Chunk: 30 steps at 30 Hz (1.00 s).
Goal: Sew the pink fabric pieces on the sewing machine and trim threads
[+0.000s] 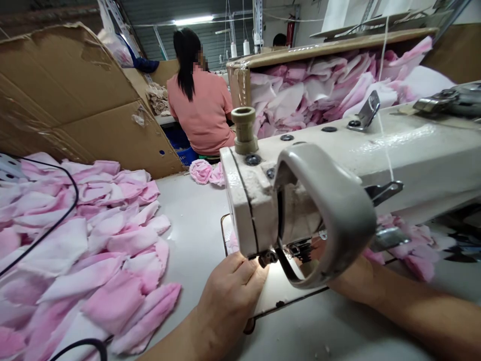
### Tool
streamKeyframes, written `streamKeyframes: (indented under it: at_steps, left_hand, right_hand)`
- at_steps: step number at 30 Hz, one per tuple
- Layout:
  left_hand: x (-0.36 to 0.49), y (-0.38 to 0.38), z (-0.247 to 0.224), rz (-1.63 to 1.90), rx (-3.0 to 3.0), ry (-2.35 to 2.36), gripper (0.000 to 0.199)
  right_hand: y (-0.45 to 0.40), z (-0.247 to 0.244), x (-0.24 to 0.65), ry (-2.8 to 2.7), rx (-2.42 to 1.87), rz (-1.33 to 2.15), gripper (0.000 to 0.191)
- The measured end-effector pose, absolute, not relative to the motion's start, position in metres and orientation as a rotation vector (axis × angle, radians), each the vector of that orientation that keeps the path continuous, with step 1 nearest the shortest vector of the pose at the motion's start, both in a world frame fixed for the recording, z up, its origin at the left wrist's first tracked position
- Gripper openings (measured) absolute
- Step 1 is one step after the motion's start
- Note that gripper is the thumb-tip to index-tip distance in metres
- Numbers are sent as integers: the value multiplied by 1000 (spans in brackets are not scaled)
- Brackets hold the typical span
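Observation:
A cream sewing machine (413,160) reaches in from the right, its lit needle area low in the middle. My left hand (233,293) lies just left of the needle area, fingers bent and pressed together; what they hold, if anything, is hidden. Behind the machine's curved guard (334,200), my right hand (315,250) is mostly covered, and its fingers cannot be made out. A bit of pink fabric (232,242) shows on the machine bed beyond my left hand.
Pink and white fabric pieces (124,296) cover the table's left side, crossed by a black cable (56,225). More pieces (421,250) lie right of the guard. Behind are a cardboard panel (86,105), a filled box (238,85) and a seated person (201,110).

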<state>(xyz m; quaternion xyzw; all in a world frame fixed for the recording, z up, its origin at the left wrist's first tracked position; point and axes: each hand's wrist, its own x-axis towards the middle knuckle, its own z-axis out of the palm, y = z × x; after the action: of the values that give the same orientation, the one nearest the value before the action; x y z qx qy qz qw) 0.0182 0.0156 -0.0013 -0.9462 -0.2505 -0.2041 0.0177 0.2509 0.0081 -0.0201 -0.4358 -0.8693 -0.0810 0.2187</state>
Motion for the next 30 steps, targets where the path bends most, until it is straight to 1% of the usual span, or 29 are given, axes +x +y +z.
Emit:
streamKeyframes:
  at_steps: [4,6,10,16,20,23,25,27,30]
  left_hand:
    - [17,16,-5,-694,-3018,-868,23]
    - [17,17,-6,-688,-3028,-865,24]
    - [14,17,-5,-691,-3024,-815,25]
    - [9,21,1,-705,-2976,-729,25]
    - [6,21,2,-715,-2895,-728,19]
    - [2,20,-1,-661,-2856,-794,20]
    - [-2,20,-4,-642,-2813,-893,19]
    - [-6,22,-7,-662,-2778,-998,17]
    - [-11,26,-8,-736,-2767,-1106,21]
  right_hand:
    - [8,-9,246,-2245,-1094,-482,38]
    - [8,-4,246,-2185,-1046,-536,40]
    - [7,-1,249,-2214,-1034,-461,39]
    - [3,-5,253,-2286,-1045,-355,29]
    - [0,-7,251,-2296,-999,-318,34]
    - [-3,-12,251,-2297,-971,-300,35]
    - [-4,-17,250,-2307,-958,-294,31]
    - [-5,-19,249,-2317,-945,-303,27]
    - [-7,-18,245,-2331,-931,-300,29]
